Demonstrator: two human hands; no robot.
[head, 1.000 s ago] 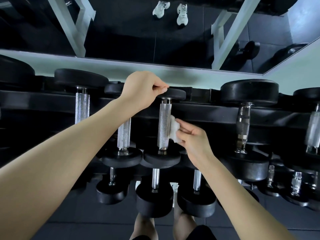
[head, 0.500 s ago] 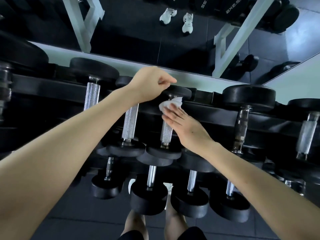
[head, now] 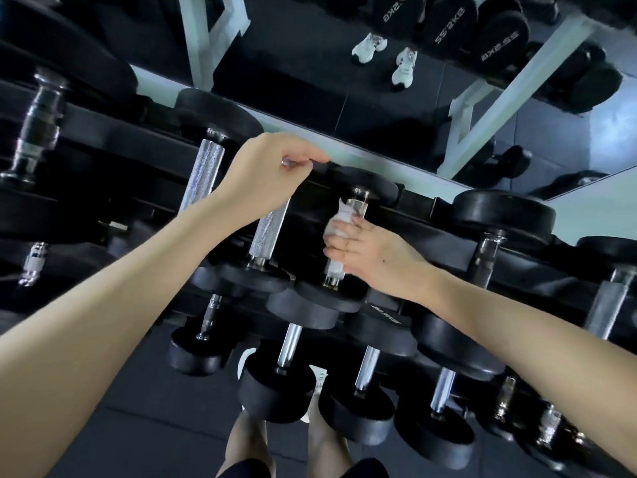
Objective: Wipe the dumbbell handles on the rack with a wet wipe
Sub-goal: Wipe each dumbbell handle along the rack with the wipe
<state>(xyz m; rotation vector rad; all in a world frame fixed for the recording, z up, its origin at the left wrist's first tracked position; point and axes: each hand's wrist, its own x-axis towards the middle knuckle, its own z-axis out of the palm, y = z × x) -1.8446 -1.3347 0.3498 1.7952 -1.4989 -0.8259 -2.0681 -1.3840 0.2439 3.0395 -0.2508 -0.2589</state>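
A black rack [head: 427, 215] holds rows of black-headed dumbbells with knurled silver handles. My right hand [head: 368, 257] wraps a white wet wipe [head: 339, 224] round the handle of a small top-row dumbbell [head: 365, 186], fingers curled over the wipe and the bar. My left hand [head: 272, 174] sits curled over the far end of the neighbouring dumbbell's handle [head: 270, 225], fingertips pinched at the back edge of the rack; what they pinch is hidden.
More dumbbells fill the lower row [head: 279, 388] and both sides, with a large one [head: 503, 215] right of my right hand. A mirror [head: 344, 81] behind the rack reflects white shoes and another rack. My legs [head: 248, 443] stand below on dark floor.
My right hand went from beside the handle with the wipe, up to its top end, and now grips round the handle with the wipe. The view shifted right and closer.
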